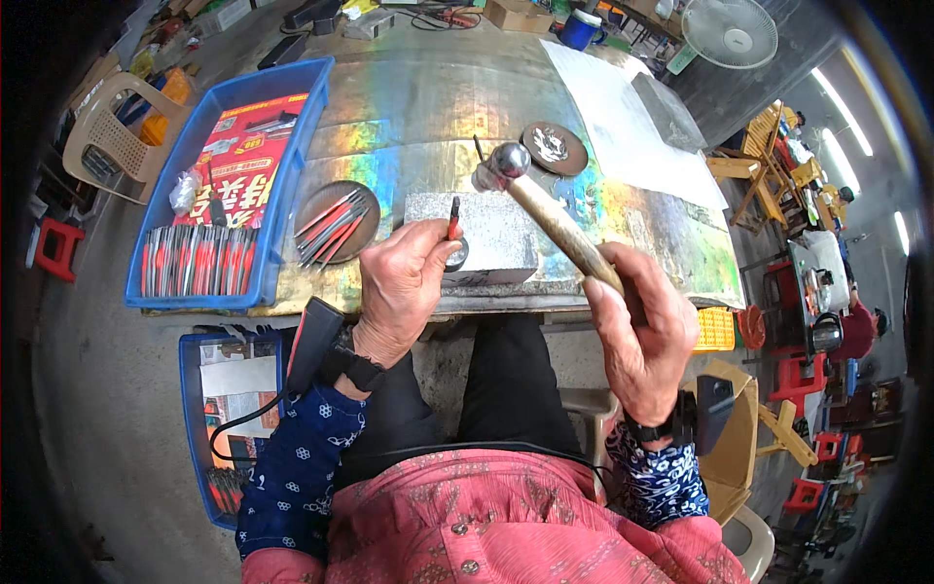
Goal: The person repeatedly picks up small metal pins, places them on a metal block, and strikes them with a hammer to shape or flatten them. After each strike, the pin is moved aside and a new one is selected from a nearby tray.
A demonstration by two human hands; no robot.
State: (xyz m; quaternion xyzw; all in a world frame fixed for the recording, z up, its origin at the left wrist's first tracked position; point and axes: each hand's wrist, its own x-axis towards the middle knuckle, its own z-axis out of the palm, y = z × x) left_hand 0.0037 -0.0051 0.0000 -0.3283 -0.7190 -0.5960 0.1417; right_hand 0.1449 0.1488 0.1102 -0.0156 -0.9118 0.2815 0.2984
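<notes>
My right hand point(647, 336) is closed round the wooden handle of a hammer point(569, 234), whose shiny rounded metal head is raised above the grey block point(511, 241) on the table. My left hand point(404, 277) pinches a small red piece with a dark upright tip point(454, 214) at the block's near left side. A dark round thing sits by those fingertips; its kind is unclear. Just left of this hand, a brown round dish point(313, 206) holds several thin red and grey rods. Beyond the hammer head stands another brown dish point(576, 161) with small silvery pieces.
A blue tray point(319, 97) at the left holds red printed paper and a row of red and silver strips. White sheets point(623, 136) lie at the right. Below the table's left edge is a second blue tray point(192, 389). A cardboard box point(732, 438) stands beside my right forearm.
</notes>
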